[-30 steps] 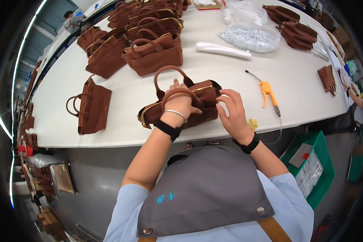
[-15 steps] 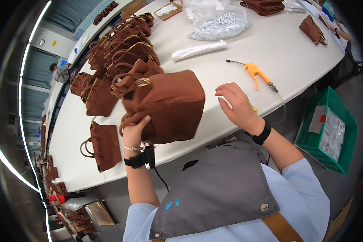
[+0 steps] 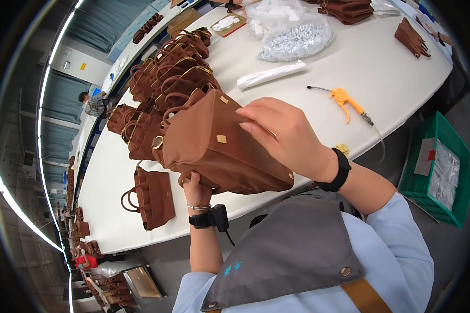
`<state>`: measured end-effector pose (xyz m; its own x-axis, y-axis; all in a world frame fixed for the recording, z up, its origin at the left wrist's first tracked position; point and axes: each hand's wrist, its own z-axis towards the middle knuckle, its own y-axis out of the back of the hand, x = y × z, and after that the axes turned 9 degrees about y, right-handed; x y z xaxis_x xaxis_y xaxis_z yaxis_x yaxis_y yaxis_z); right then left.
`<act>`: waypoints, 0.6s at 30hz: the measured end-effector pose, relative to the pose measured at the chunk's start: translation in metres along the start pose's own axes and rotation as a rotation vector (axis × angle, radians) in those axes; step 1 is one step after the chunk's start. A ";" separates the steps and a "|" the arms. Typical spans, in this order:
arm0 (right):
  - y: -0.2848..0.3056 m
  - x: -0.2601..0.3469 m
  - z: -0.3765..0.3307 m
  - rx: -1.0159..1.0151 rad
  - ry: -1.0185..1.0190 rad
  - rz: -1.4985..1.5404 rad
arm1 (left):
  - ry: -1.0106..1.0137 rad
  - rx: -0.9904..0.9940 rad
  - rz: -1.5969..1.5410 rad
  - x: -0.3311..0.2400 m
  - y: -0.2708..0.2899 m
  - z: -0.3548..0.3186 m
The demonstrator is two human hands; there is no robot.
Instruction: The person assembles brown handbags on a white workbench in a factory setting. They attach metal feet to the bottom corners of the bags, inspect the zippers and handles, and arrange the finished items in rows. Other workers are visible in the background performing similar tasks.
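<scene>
- Bag (image 3: 214, 148): plain brown, gold studs
- Table (image 3: 386, 68): white
- Air gun (image 3: 343, 98): orange
- Bin (image 3: 437, 172), right of frame: green
- Apron (image 3: 292, 250): grey
- Sleeves (image 3: 402, 245): light blue
- Wristbands (image 3: 341, 169): black

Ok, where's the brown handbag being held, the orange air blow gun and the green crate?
brown handbag (image 3: 214, 146), head view, flat base.
orange air blow gun (image 3: 342, 97), head view, handle.
green crate (image 3: 411, 151), head view, rim.

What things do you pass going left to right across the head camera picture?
Flat brown bag → left hand → held brown bag → right hand → orange air gun → green crate.
</scene>
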<state>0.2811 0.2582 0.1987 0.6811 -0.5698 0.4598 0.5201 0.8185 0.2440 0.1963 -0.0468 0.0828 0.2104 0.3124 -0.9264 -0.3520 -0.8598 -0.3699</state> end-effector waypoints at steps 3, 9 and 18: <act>-0.004 -0.010 0.008 -0.023 0.030 -0.062 | 0.001 0.051 0.016 -0.002 -0.006 -0.002; -0.003 -0.017 0.006 0.007 0.070 -0.182 | 0.032 0.091 -0.002 -0.001 -0.007 -0.004; 0.017 -0.022 0.011 0.035 0.340 -0.476 | 0.055 0.085 0.001 0.006 -0.008 0.000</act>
<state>0.2695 0.2853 0.2020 0.5069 -0.8620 -0.0057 0.7958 0.4654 0.3876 0.2000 -0.0380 0.0804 0.2589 0.2869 -0.9223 -0.4275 -0.8222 -0.3758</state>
